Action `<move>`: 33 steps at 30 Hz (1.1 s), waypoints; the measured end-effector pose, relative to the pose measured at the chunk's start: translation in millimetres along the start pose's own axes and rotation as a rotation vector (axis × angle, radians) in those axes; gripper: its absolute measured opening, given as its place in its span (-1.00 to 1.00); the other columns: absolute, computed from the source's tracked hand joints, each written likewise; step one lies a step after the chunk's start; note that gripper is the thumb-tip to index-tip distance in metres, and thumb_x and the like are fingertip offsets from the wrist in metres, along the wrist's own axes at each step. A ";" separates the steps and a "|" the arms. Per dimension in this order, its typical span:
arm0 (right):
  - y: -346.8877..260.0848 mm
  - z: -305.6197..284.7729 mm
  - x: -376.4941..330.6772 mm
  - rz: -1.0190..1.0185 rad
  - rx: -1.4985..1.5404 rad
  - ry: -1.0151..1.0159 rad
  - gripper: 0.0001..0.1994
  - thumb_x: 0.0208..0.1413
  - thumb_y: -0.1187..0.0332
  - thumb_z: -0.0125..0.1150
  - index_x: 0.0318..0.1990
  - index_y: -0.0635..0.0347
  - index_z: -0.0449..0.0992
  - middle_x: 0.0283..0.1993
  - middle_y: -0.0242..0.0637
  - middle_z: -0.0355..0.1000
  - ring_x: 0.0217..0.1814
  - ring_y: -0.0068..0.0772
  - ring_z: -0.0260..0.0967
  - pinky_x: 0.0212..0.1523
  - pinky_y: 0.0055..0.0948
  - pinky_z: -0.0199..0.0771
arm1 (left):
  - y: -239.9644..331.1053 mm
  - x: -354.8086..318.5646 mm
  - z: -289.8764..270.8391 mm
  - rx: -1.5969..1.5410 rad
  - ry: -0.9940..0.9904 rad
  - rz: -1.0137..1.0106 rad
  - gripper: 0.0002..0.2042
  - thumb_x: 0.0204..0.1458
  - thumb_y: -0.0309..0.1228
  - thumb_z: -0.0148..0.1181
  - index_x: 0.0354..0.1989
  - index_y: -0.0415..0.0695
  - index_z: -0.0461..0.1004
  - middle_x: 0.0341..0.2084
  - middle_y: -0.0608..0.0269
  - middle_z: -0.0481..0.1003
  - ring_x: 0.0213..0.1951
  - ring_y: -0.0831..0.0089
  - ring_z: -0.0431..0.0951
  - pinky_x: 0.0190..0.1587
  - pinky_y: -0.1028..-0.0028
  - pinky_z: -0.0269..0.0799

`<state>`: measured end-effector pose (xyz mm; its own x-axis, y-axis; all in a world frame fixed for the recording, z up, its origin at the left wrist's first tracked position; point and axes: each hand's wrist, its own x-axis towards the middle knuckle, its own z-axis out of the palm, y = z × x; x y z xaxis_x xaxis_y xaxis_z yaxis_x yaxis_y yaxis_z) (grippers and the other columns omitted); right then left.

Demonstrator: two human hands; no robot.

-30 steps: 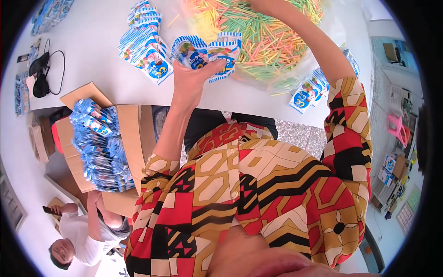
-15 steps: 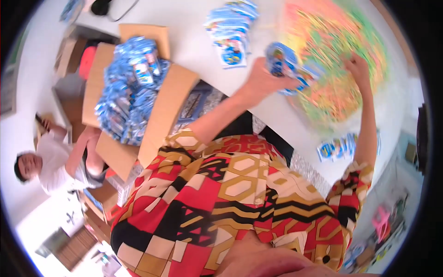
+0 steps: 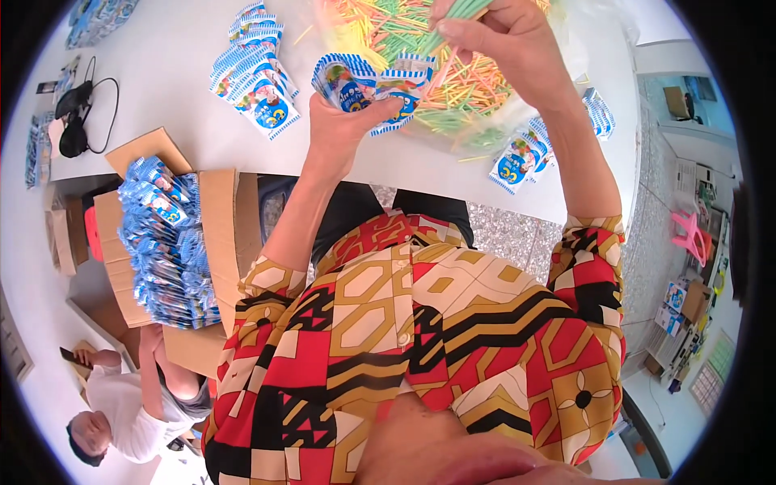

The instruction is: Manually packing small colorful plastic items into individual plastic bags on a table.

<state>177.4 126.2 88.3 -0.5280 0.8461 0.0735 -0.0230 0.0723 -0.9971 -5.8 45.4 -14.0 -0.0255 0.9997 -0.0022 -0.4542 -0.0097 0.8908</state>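
Note:
My left hand (image 3: 335, 133) is closed around a few blue-and-white printed packets (image 3: 346, 79), its thumb pressed on the front one. Over the far side of the table, my right hand (image 3: 517, 52) pinches a bunch of thin green sticks (image 3: 467, 10), partly cut off by the top edge. Below that hand spreads a heap of thin sticks (image 3: 477, 85) in green, yellow, orange and pink, lying on clear plastic sheeting (image 3: 477, 139). The held packets are just left of this heap.
Fanned packets (image 3: 263, 97) lie to the left on the white table (image 3: 170, 89), with another row of packets (image 3: 517, 158) at the right edge. An open cardboard box (image 3: 222, 218) full of filled packets stands at lower left. Beyond it sits another person (image 3: 129, 404). A black corded object (image 3: 74, 121) lies far left.
The view has swung, so everything sits further left. My right hand, a blurred fist over the heap before, now holds green sticks up closer to the packets. My left hand still grips the packets.

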 end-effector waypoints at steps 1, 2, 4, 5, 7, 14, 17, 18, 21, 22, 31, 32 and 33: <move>-1.3 3.7 -1.7 0.012 0.027 -0.007 -0.89 0.00 0.50 0.25 -0.29 0.26 0.50 -0.42 -0.44 0.44 -0.44 -0.71 0.33 -0.42 -0.68 0.34 | -0.5 -0.5 0.4 0.000 0.000 0.002 -0.71 -0.20 -0.63 0.34 -0.25 -0.29 0.47 -0.37 0.22 0.55 -0.37 0.55 0.55 -0.30 0.54 0.52; 1.8 3.0 -3.3 -0.016 0.021 -0.045 -0.88 0.01 0.53 0.23 -0.27 0.27 0.49 -0.38 -0.44 0.42 -0.41 -0.72 0.32 -0.40 -0.68 0.34 | -1.9 -1.4 0.4 0.007 -0.004 0.001 -0.71 -0.20 -0.62 0.34 -0.24 -0.28 0.47 -0.37 0.22 0.55 -0.37 0.56 0.54 -0.30 0.54 0.51; 0.3 7.5 -6.8 -0.057 0.011 -0.018 -0.89 0.01 0.54 0.22 -0.28 0.28 0.49 -0.37 -0.42 0.43 -0.40 -0.71 0.32 -0.40 -0.67 0.34 | -2.8 -2.6 1.0 0.015 -0.008 0.002 -0.71 -0.20 -0.61 0.35 -0.24 -0.28 0.47 -0.36 0.22 0.54 -0.37 0.56 0.54 -0.29 0.55 0.50; -0.7 10.1 -8.2 -0.095 0.003 0.010 -0.90 0.01 0.55 0.22 -0.28 0.29 0.49 -0.37 -0.40 0.43 -0.40 -0.70 0.33 -0.40 -0.66 0.35 | -3.0 -2.8 1.2 0.024 -0.019 0.001 -0.70 -0.20 -0.60 0.35 -0.24 -0.27 0.47 -0.36 0.23 0.54 -0.37 0.57 0.54 -0.29 0.55 0.49; -4.4 13.6 -10.1 -0.212 -0.160 0.069 -0.90 0.01 0.55 0.21 -0.28 0.30 0.49 -0.35 -0.37 0.44 -0.39 -0.69 0.33 -0.40 -0.65 0.34 | -3.3 -3.4 1.8 0.033 -0.028 0.002 -0.69 -0.21 -0.59 0.36 -0.24 -0.26 0.47 -0.36 0.23 0.54 -0.36 0.57 0.53 -0.28 0.56 0.48; 11.2 10.8 -3.4 -1.069 -0.913 0.089 -0.85 -0.10 0.50 0.32 -0.35 0.29 0.49 -0.37 -0.24 0.47 -0.36 -0.38 0.44 -0.35 -0.49 0.44 | -1.6 -6.4 6.0 -0.061 -0.027 -0.053 -0.65 -0.21 -0.58 0.37 -0.19 -0.25 0.44 -0.33 0.23 0.54 -0.33 0.56 0.53 -0.24 0.54 0.47; 13.7 9.9 -14.8 -1.013 -0.917 -0.007 -0.73 -0.23 0.64 0.34 -0.28 0.33 0.50 -0.30 -0.19 0.50 -0.24 -0.23 0.47 -0.22 -0.43 0.50 | 3.7 -7.8 6.3 -0.084 -0.024 -0.080 -0.64 -0.21 -0.58 0.36 -0.18 -0.24 0.43 -0.32 0.23 0.54 -0.31 0.55 0.54 -0.22 0.53 0.47; 12.6 10.7 -16.9 -1.014 -0.917 -0.010 -0.73 -0.23 0.64 0.34 -0.28 0.33 0.50 -0.30 -0.19 0.50 -0.24 -0.23 0.47 -0.22 -0.43 0.50 | 4.9 -8.4 6.7 -0.095 -0.033 -0.097 -0.64 -0.20 -0.59 0.35 -0.18 -0.24 0.43 -0.31 0.23 0.54 -0.30 0.55 0.54 -0.20 0.52 0.48; 9.6 11.3 -20.6 -0.985 -0.844 -0.070 -0.75 -0.20 0.64 0.33 -0.29 0.34 0.50 -0.31 -0.18 0.49 -0.24 -0.24 0.47 -0.26 -0.44 0.50 | 3.8 -10.4 5.1 -0.098 -0.061 -0.117 -0.65 -0.20 -0.59 0.34 -0.18 -0.24 0.43 -0.30 0.23 0.54 -0.29 0.55 0.53 -0.19 0.51 0.48; 8.2 10.6 -20.9 -0.931 -0.768 -0.106 -0.76 -0.19 0.64 0.31 -0.28 0.34 0.50 -0.30 -0.18 0.49 -0.24 -0.24 0.47 -0.25 -0.43 0.50 | 4.0 -11.0 6.0 -0.099 -0.062 -0.115 -0.65 -0.20 -0.59 0.34 -0.18 -0.24 0.43 -0.30 0.23 0.54 -0.29 0.55 0.53 -0.19 0.51 0.48; 5.4 -2.0 -22.4 -0.711 -0.631 -0.236 -0.83 -0.12 0.62 0.27 -0.30 0.30 0.51 -0.30 -0.24 0.48 -0.25 -0.32 0.44 -0.22 -0.45 0.45 | 8.9 -12.5 13.1 -0.018 -0.091 -0.038 -0.69 -0.24 -0.58 0.39 -0.26 -0.23 0.47 -0.35 0.27 0.54 -0.35 0.58 0.53 -0.25 0.54 0.48; 6.1 -2.2 -21.8 -0.741 -0.630 -0.247 -0.84 -0.10 0.61 0.27 -0.31 0.28 0.51 -0.30 -0.27 0.48 -0.27 -0.37 0.43 -0.24 -0.50 0.44 | 7.4 -12.4 11.3 0.005 -0.092 -0.040 -0.70 -0.24 -0.57 0.39 -0.29 -0.22 0.47 -0.37 0.28 0.54 -0.36 0.59 0.52 -0.26 0.54 0.48; 4.1 -0.7 -23.9 -0.742 -0.629 -0.247 -0.84 -0.10 0.61 0.27 -0.31 0.28 0.51 -0.30 -0.27 0.48 -0.27 -0.37 0.43 -0.24 -0.50 0.44 | 6.3 -12.3 10.1 0.027 -0.092 -0.042 -0.72 -0.24 -0.57 0.39 -0.31 -0.22 0.47 -0.38 0.29 0.53 -0.37 0.60 0.51 -0.27 0.55 0.47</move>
<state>190.5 106.6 82.5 -0.7250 0.3458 0.5956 -0.0025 0.8635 -0.5044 0.6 33.3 -3.8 0.0758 0.9971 0.0013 -0.4285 0.0314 0.9030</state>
